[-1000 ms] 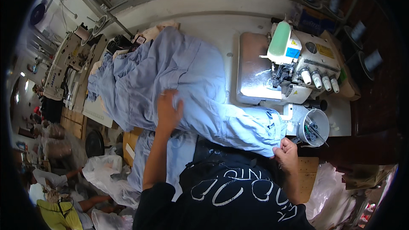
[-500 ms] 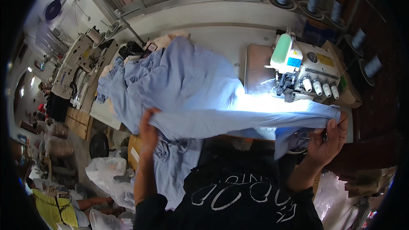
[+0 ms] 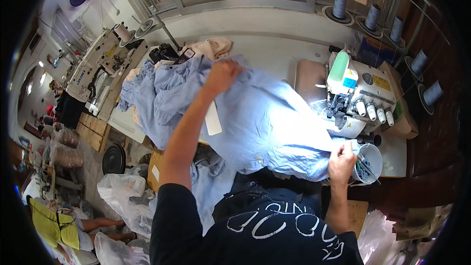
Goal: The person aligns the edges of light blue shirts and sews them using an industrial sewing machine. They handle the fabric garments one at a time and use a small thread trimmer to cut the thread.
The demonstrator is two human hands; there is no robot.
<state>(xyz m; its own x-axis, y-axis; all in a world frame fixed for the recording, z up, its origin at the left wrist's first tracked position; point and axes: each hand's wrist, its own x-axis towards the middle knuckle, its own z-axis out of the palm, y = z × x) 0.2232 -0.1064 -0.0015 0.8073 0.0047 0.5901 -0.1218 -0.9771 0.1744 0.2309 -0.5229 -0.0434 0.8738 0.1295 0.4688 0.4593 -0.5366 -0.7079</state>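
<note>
Lower left: person (image 3: 55,223) in yellow top. Upper left: pale sewing machine (image 3: 93,71). Upper middle: left hand (image 3: 224,74), fingers curled on upper edge of light-blue cloth (image 3: 274,122). Cloth — spread across middle of frame, over table (image 3: 274,51) and past near edge. Right of center: right hand (image 3: 342,159) pinching cloth's right end — just beside pale bucket (image 3: 376,154). Upper right: second sewing machine (image 3: 370,91), thread cones (image 3: 432,93).

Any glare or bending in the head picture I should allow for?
Head view: glare bleaches part of the light blue cloth garment beside the white metal sewing machine on the right; same view: the grey metal window frame bows with fisheye distortion, corners black.
</note>
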